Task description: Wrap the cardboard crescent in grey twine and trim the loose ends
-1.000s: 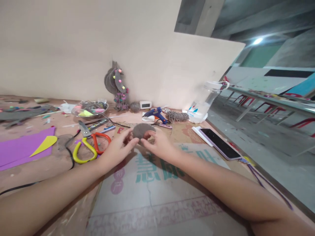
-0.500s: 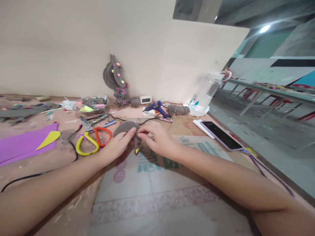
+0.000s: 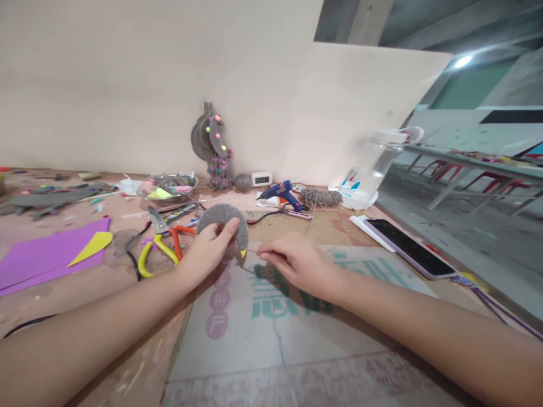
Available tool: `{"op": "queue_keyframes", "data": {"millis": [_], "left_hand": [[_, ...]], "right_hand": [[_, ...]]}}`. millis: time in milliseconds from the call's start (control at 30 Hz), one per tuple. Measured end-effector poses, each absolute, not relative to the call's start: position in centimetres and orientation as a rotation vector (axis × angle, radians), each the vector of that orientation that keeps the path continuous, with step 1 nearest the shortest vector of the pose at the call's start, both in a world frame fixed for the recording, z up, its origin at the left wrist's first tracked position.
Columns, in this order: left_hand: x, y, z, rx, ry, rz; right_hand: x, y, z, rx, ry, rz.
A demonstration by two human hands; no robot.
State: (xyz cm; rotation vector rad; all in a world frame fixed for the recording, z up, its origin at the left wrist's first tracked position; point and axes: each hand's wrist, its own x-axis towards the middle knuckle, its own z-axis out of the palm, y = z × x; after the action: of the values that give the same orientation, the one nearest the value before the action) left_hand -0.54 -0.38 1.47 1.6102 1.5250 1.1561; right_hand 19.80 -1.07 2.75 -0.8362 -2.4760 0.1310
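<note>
My left hand grips a curved crescent wound in grey yarn, its thumb lying on the front. A bit of yellow shows at the crescent's lower tip, where the winding stops. To the right, my right hand pinches a thin strand of grey yarn that leads back toward the crescent. Both hands are above a printed cardboard sheet. Scissors with yellow and orange handles lie just left of my left hand, partly hidden by it.
Purple sheets with a yellow cutout lie at left. Behind are a bowl of scraps, a decorated grey crescent ornament, a small clock, a blue glue gun, a yarn bundle, a bottle and a phone.
My right hand has moved right and down, away from the crescent, with the yarn strand between its fingers. The crescent has turned and shows more of its wound face. The camera view has shifted slightly.
</note>
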Motion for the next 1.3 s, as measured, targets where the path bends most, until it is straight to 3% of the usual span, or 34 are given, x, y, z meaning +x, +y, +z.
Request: {"op": "queue_keyframes", "data": {"millis": [167,467,633,733,1067,1300], "left_hand": [[-0.6,0.1,1.1,1.604,1.501,1.187],[-0.1,0.4,0.9,1.537,1.475,1.208],[-0.1,0.4,0.8,1.482,1.405,1.274],[-0.1,0.5,0.9,1.545,1.382,1.339],[-0.8,0.8,0.2,1.648,1.335,1.43],[-0.4,0.5,0.8,1.634,1.37,1.407]], "right_hand": [[19.7,-2.1,2.7,-0.602,-2.662,-0.267],[21.9,0.7,5.9,-0.722,-2.624,-0.332],[25.3,5.1,7.4,-1.322,-2.248,0.02],[26.5,7.8,6.3,-1.438,-2.12,0.223],[23.9,15.5,2.0,-1.575,-2.045,0.281],[22.7,16.2,2.5,-1.604,-1.935,0.252]]}}
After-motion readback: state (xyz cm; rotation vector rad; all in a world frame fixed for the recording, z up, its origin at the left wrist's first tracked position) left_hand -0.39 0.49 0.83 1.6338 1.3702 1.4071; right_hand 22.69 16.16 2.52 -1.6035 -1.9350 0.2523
